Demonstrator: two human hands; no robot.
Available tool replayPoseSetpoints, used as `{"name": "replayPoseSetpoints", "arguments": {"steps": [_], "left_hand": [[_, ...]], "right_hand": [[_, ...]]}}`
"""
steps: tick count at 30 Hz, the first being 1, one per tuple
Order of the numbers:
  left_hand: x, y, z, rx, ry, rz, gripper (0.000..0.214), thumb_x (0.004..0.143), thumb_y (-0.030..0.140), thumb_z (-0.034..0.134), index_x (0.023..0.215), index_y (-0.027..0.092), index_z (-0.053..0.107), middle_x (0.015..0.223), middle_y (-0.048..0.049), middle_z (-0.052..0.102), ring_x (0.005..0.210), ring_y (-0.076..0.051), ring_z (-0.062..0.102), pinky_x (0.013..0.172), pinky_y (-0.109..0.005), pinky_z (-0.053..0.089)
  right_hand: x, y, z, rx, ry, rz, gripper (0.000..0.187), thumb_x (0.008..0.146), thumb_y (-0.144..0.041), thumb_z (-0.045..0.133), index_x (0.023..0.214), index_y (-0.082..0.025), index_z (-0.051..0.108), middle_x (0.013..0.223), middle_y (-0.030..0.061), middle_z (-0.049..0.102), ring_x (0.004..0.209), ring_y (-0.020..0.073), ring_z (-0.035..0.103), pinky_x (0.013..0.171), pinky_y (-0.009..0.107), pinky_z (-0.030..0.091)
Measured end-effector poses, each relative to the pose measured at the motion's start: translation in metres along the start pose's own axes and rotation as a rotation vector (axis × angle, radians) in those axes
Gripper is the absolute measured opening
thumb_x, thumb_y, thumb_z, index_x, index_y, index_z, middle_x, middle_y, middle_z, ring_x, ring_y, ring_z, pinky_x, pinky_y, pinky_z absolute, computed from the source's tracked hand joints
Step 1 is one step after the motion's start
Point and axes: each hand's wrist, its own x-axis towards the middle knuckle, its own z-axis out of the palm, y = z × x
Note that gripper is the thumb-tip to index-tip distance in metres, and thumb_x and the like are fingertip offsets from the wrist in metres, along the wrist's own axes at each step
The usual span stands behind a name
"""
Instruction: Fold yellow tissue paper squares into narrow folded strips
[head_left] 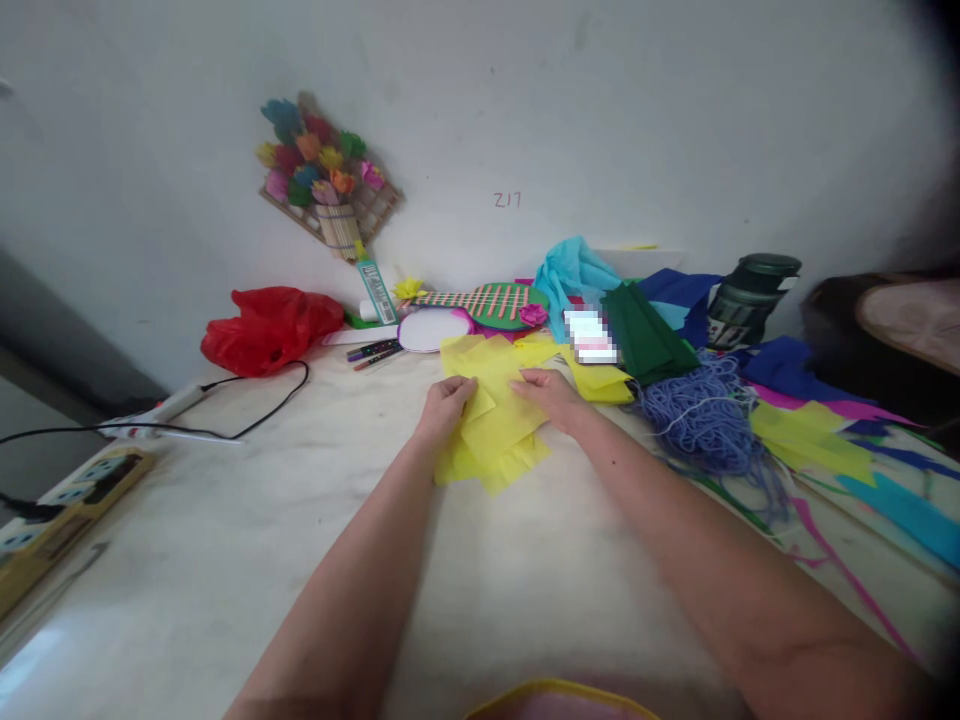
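Several sheets of yellow tissue paper (495,430) lie in a loose stack on the pale table (225,560). My left hand (446,405) rests on the stack's left side, fingers curled and pinching a sheet's edge. From the right, my right hand (551,395) lies on the stack's top edge, its fingers bent down on the paper. Both forearms reach in from the bottom of the view.
Purple yarn (705,415), green paper (649,335), blue paper (574,275) and more coloured sheets crowd the right. A dark jar (746,295), markers (375,352), a red plastic bag (266,325), a cable and power strip (67,495) sit around. Paper flowers (322,170) hang on the wall.
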Motion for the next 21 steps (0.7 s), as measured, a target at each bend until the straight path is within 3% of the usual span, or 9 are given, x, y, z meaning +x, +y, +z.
{"name": "replayPoseSetpoints", "arguments": {"steps": [5,10,21], "left_hand": [[0.003,-0.006,0.0,-0.03,0.058,-0.012,0.029,0.066,0.042,0.058,0.06,0.015,0.05,0.047,0.0043,0.039,0.042,-0.006,0.033,0.043,-0.021,0.022],[0.003,-0.001,0.0,-0.045,0.084,-0.055,0.026,0.063,0.039,0.059,0.059,0.015,0.05,0.046,0.0042,0.04,0.041,-0.007,0.033,0.042,-0.021,0.022],[0.001,0.001,0.001,-0.101,0.098,-0.071,0.026,0.063,0.04,0.059,0.064,0.015,0.052,0.049,0.0024,0.048,0.044,-0.009,0.042,0.044,-0.021,0.029]], "right_hand": [[-0.001,-0.003,0.002,0.104,-0.014,0.004,0.032,0.061,-0.035,0.067,0.089,-0.02,0.069,0.082,0.0021,0.068,0.075,0.0154,0.059,0.07,0.03,0.046],[-0.005,-0.009,0.002,0.058,-0.054,-0.058,0.034,0.064,-0.032,0.064,0.097,-0.021,0.068,0.099,0.005,0.067,0.09,0.0182,0.058,0.078,0.032,0.045],[-0.012,-0.019,0.001,-0.162,-0.122,-0.176,0.025,0.068,-0.025,0.057,0.088,-0.021,0.071,0.094,0.0043,0.068,0.094,0.0202,0.057,0.084,0.035,0.041]]}}
